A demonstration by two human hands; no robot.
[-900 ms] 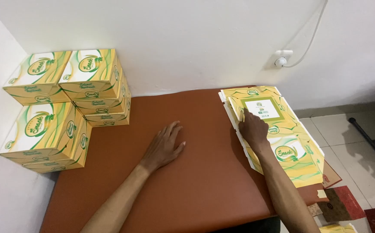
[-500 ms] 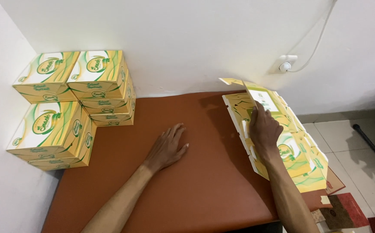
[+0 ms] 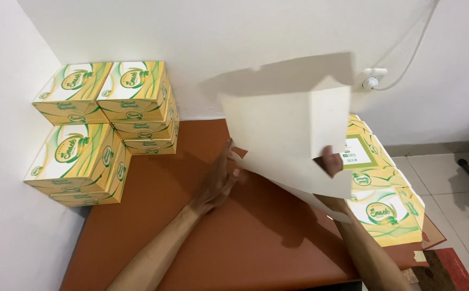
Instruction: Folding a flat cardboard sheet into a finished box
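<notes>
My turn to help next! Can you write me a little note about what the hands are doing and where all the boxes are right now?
Right hand: grips a flat box sheet, lifted off the table, plain side toward the camera.
Left hand: open, fingers at the sheet's lower left edge.
Pile of flat printed sheets: right end of the brown table.
Done: folded yellow boxes stacked in the left corner.
Left: the lifted sheet is not folded yet; the pile remains.

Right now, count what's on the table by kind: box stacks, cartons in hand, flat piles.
Box stacks: 3
Held carton, in right hand: 1
Flat pile: 1
Total: 5
</notes>
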